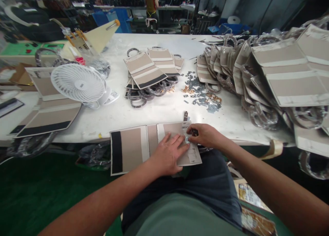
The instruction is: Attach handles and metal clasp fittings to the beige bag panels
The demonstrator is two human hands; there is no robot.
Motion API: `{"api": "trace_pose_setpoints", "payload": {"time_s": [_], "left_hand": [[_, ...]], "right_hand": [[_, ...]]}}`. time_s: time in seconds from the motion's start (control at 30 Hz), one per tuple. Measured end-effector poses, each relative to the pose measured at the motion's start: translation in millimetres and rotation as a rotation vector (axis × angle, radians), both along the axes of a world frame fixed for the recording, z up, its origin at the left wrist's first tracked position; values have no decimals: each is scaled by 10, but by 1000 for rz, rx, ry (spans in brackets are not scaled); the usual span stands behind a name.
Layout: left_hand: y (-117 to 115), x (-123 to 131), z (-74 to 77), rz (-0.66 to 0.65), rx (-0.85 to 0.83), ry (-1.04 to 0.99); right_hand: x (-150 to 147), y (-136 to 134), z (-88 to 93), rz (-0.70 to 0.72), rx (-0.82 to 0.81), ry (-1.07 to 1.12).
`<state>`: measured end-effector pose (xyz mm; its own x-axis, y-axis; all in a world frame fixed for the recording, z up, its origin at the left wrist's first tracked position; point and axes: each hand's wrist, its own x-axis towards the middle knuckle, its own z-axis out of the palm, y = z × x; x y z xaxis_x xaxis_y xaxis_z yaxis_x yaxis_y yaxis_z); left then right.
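Desk with beige panels in several groups: a large stack at right and a smaller pile at the far middle. Between them lie scattered grey metal plates and gold-coloured pieces. At left, a white fan partly hides further panels. The open panel overhangs the near edge. Left hand: fingers spread, flat upon it. Right hand: fingers curled at its right end, beside a shiny piece; whether pinching it cannot be told.
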<state>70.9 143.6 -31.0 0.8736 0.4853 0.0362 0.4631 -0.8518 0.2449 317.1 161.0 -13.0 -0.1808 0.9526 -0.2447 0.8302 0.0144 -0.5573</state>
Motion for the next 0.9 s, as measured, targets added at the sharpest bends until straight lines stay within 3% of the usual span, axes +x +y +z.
{"api": "trace_pose_setpoints", "payload": {"time_s": [0.1, 0.33, 0.6, 0.77, 0.9], "left_hand": [[40, -1, 30, -36, 9, 15], [-71, 26, -97, -16, 25, 15], [-22, 26, -96, -37, 2, 18], [2, 30, -132, -42, -13, 8], [26, 27, -159, -63, -18, 4]], "right_hand": [[-6, -32, -31, -13, 37, -41], [13, -44, -70, 1, 54, -67], [38, -88, -107, 40, 92, -90], [78, -36, -47, 6, 49, 54], [77, -19, 189, -204, 52, 329]]}}
